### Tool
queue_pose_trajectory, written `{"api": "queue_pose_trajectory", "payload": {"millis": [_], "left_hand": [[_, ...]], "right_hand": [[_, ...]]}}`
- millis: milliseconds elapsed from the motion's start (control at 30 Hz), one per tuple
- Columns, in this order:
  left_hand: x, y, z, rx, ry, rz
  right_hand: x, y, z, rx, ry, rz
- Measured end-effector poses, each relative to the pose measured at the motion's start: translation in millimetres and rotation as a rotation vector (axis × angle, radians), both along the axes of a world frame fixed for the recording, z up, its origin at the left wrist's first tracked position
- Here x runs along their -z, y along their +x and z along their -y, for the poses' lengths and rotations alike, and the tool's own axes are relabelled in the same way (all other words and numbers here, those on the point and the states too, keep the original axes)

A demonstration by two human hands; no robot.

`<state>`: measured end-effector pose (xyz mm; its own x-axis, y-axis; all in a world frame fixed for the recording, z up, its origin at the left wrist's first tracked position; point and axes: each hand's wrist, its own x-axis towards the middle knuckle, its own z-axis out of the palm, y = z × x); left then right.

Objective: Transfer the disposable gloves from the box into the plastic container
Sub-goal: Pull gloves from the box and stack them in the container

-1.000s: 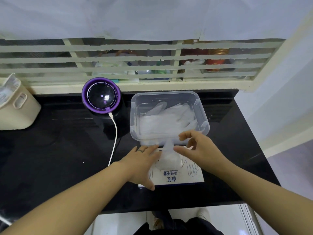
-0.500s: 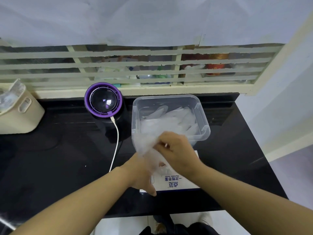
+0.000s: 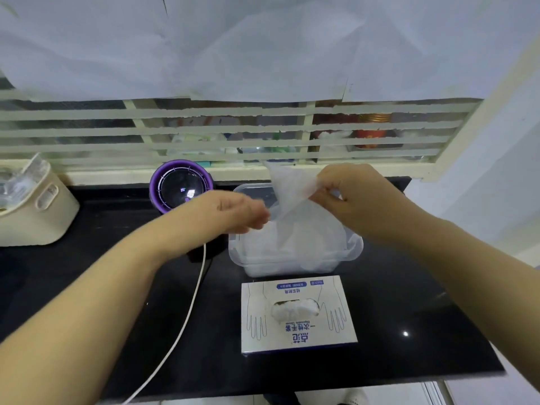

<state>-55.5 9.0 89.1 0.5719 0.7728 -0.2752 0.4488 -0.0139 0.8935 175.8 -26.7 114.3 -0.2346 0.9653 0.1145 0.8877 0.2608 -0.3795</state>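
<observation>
A white glove box (image 3: pixel 298 315) lies flat on the black counter, with crumpled gloves showing in its oval slot. Behind it stands the clear plastic container (image 3: pixel 295 260), holding several translucent gloves. My right hand (image 3: pixel 347 197) pinches one thin clear glove (image 3: pixel 287 197) and holds it up over the container. My left hand (image 3: pixel 233 211) is at the glove's left edge, above the container's left rim; motion blur hides whether its fingers grip the glove.
A purple round device (image 3: pixel 181 187) with a white cable (image 3: pixel 187 317) sits left of the container. A beige bin (image 3: pixel 32 209) stands at far left. A slatted window frame (image 3: pixel 233 141) runs along the back. The counter's front edge (image 3: pixel 292 387) lies near me.
My right hand pulled a glove out of the box and raised it over the container. My left hand left the box and rose to the glove's edge.
</observation>
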Motion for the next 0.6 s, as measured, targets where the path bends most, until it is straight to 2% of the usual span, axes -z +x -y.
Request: {"api": "queue_pose_trajectory", "payload": {"millis": [67, 100, 167, 267, 433, 500, 600], "left_hand": [[-11, 5, -3, 0.032, -0.153, 0.226], [-15, 9, -3, 0.061, -0.177, 0.259], [-21, 19, -3, 0.079, -0.181, 0.278], [-24, 35, -7, -0.058, -0.162, 0.335], [-25, 51, -17, -0.251, 0.062, 0.217], [-26, 51, -21, -0.323, 0.113, 0.198], [-27, 49, -30, -0.374, 0.079, 0.298]], "right_hand": [[-5, -6, -1, -0.051, 0.058, 0.062], [-7, -8, -2, -0.068, 0.083, 0.09], [-13, -9, -6, -0.079, 0.137, 0.174], [-20, -7, -14, -0.101, 0.241, 0.237], [-18, -1, -25, -0.11, 0.218, 0.27], [-14, 5, -26, -0.127, 0.153, 0.162], [-10, 19, -35, -0.097, -0.096, -0.194]]}}
